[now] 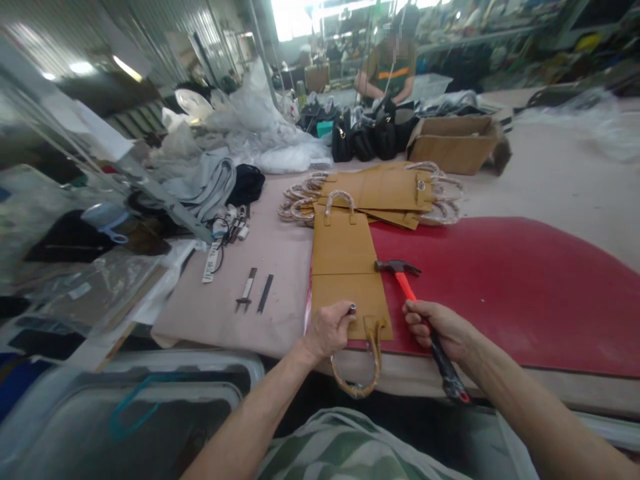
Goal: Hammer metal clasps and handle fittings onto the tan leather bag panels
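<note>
A tan bag panel (345,250) with a handle at each end lies flat on the red mat (500,293). My left hand (330,328) rests over the panel's near part, its fingers closed round a small metal punch (352,309) that stands up from the leather. The near handle (376,363) hangs past the table edge, just right of that hand. My right hand (437,330) is wrapped round the shaft of a claw hammer (406,287). The hammer's head is just right of the panel, above the mat.
Stacked tan panels (375,190) with wrapped handles lie behind. Farther back are black bags (363,137), a cardboard box (453,143) and a person (390,70). Dividers (246,291) and a dark strip (265,293) lie left. A plastic bin (200,365) stands below.
</note>
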Demonstrator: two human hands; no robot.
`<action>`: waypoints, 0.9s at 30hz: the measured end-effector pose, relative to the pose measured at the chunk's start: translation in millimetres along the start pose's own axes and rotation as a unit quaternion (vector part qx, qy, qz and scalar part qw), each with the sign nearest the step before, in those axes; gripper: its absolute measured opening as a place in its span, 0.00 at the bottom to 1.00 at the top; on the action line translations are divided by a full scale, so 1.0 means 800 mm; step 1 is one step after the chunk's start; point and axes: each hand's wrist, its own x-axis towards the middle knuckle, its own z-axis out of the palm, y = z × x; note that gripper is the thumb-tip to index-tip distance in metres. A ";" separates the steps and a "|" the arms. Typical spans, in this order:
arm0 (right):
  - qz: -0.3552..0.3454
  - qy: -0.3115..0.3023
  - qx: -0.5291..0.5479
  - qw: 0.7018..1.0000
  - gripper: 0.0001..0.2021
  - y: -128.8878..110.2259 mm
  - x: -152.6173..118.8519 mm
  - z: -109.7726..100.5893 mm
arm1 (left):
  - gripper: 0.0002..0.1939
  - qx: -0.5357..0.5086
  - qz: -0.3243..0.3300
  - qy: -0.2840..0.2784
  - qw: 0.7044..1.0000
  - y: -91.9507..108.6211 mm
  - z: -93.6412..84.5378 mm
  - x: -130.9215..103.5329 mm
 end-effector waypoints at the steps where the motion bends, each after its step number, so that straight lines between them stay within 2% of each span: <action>1: 0.000 0.000 0.012 1.000 0.13 -0.008 -0.006 0.004 | 0.06 0.000 0.004 0.001 1.000 0.000 0.001 0.000; 4: -0.039 0.044 0.011 0.998 0.21 -0.028 -0.037 0.009 | 0.06 0.000 0.007 0.002 1.000 0.000 0.001 0.001; 6: -0.123 0.110 -0.063 0.984 0.23 -0.037 -0.062 0.004 | 0.06 -0.004 0.003 0.000 1.000 -0.001 0.001 0.001; 8: -0.220 0.165 -0.181 0.944 0.23 -0.039 -0.084 -0.001 | 0.06 -0.009 0.003 -0.001 1.000 -0.001 0.000 0.001; 10: -0.284 0.179 -0.297 0.894 0.23 -0.034 -0.098 -0.004 | 0.06 -0.009 0.003 0.002 1.000 -0.003 -0.001 0.001; 12: -0.308 0.162 -0.372 0.860 0.23 -0.029 -0.105 -0.004 | 0.06 -0.010 -0.003 0.003 1.000 -0.005 0.000 0.000; 15: -0.328 0.165 -0.407 0.836 0.26 -0.035 -0.112 -0.003 | 0.06 -0.014 -0.009 0.003 1.000 -0.007 0.000 -0.001; 19: -0.355 0.273 -0.344 0.825 0.22 -0.051 -0.123 0.002 | 0.06 -0.014 0.010 0.001 1.000 -0.006 0.000 -0.001; 20: -0.364 0.282 -0.335 0.822 0.20 -0.050 -0.124 0.004 | 0.06 -0.013 0.011 0.001 1.000 -0.005 -0.001 -0.001; 21: -0.375 0.270 -0.338 0.820 0.19 -0.046 -0.124 0.005 | 0.07 -0.013 0.010 0.001 1.000 -0.005 -0.001 -0.001; 24: -0.372 0.162 -0.392 0.826 0.19 -0.028 -0.120 0.001 | 0.07 -0.009 -0.003 -0.002 1.000 -0.004 -0.001 -0.001; 25: -0.350 0.145 -0.396 0.836 0.19 -0.023 -0.119 -0.003 | 0.07 -0.008 -0.004 -0.002 1.000 -0.005 0.000 -0.001; 27: -0.298 0.162 -0.368 0.866 0.17 -0.018 -0.120 -0.012 | 0.06 -0.009 0.003 0.001 1.000 -0.006 0.000 -0.002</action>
